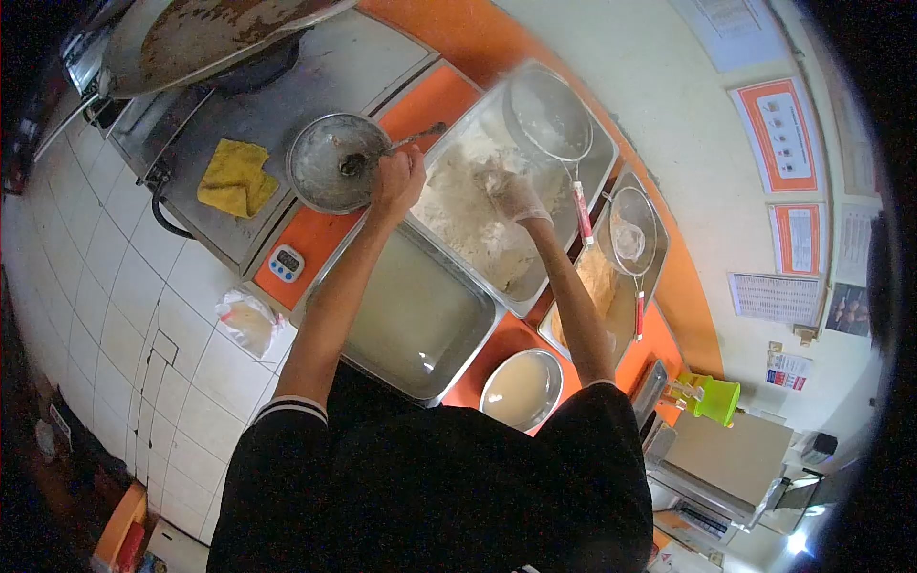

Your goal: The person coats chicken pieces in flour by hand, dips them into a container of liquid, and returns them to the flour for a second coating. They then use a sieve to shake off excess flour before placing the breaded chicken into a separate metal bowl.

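My left hand is closed around the handle at the right side of a round, flour-dusted metal bowl. The handle's end sticks out beyond my fingers, and a dark lump shows in the bowl's middle. In a clear plastic glove, my right hand reaches down into the loose flour of a deep metal tray. Its fingers curl into the flour, and I cannot tell what they hold. A wide sieve with a red handle rests over the tray's far right part.
Nearer me are a tray of cloudy liquid and a bowl of pale liquid. A smaller sieve sits on a tray of orange-yellow crumbs at right. Left are a yellow cloth, a timer and a large pan.
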Motion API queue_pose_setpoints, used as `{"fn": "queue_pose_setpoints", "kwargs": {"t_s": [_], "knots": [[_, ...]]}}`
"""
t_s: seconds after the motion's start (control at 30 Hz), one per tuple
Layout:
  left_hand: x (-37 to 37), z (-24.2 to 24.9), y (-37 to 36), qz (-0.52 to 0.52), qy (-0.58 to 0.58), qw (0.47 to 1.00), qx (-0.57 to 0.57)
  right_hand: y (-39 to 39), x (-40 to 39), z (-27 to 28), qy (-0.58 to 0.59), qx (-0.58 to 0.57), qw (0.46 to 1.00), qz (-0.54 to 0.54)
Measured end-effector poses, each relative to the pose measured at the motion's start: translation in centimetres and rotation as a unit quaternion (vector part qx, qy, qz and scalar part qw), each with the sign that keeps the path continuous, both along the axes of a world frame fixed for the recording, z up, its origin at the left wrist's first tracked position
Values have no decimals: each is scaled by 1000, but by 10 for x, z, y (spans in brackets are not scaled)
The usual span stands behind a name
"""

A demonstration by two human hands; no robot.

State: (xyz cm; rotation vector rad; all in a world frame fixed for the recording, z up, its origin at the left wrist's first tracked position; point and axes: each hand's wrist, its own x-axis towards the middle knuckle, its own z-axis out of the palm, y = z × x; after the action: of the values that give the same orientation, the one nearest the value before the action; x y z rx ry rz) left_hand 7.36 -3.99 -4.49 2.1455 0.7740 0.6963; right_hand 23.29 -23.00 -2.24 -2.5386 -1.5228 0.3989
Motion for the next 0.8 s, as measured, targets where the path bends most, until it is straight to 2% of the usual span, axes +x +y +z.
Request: {"fn": "queue_pose_setpoints", "kwargs": {"t_s": [0.03,0.13,0.2,0.27,0.33,0.37,0.43,0.5,0.63,0.7,0.8], "knots": [[-1,3,-1,4,2,1000,8,2,-7,17,-9,32,999,23],[-7,28,-4,17,24,999,-40,-2,-15,38,-48,1,992,119],[-6,26,-1,-1,31,996,-82,-11,-30,47,52,18,992,115],[-5,23,-1,-2,33,997,-76,-37,-41,-7,246,51,967,46],[-5,25,-2,0,37,997,-73,-53,-63,-61,278,4,959,-57],[-6,28,-3,2,41,996,-74,-42,-89,-58,170,-66,979,-93],[-7,28,-2,1,41,997,-68,-32,-85,-61,94,-152,979,-94],[-6,22,-1,-13,37,998,-51,-29,-41,-66,168,-180,969,-33],[-6,31,-1,-12,59,995,-74,-4,-10,-13,25,-29,999,-20],[-6,33,-2,-19,53,996,-75,8,15,-31,-50,-14,998,-38],[-5,37,-5,18,81,994,-65,25,14,-95,-164,4,984,-65]]}}
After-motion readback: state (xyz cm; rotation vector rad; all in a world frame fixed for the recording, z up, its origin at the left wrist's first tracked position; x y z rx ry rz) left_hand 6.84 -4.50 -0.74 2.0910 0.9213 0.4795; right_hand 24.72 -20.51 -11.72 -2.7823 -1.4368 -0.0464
